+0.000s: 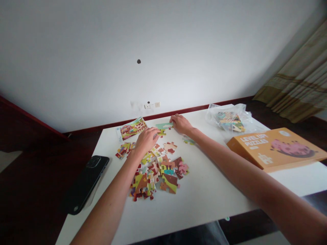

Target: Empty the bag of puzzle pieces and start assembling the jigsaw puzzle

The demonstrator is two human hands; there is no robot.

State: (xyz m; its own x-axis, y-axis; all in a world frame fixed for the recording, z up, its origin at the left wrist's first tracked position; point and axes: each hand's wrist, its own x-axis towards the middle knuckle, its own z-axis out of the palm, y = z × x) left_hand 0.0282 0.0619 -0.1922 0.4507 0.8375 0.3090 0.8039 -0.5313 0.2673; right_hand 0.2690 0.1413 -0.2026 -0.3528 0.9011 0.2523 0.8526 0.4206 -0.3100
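Toward the far side of the white table [201, 190], my left hand [147, 139] is closed, its fingertips on a yellow-green puzzle piece [161, 133]. Just beyond lies a pale green strip of puzzle [163, 126]. My right hand [181, 124] rests at the strip's right end with its fingers curled; what they hold, if anything, is hidden. A heap of loose puzzle pieces [153, 170] spreads between my forearms, and a few more pieces [125, 148] lie left of my left wrist. Under my right forearm, a green piece [188, 140] shows partly.
A picture sheet [133, 129] with a farm scene lies at the back left. On the left edge is a black phone [87, 183]. To the right stand an orange puzzle box [278, 148] and a clear plastic bag [230, 117] with pieces inside. The wall [163, 68] rises behind.
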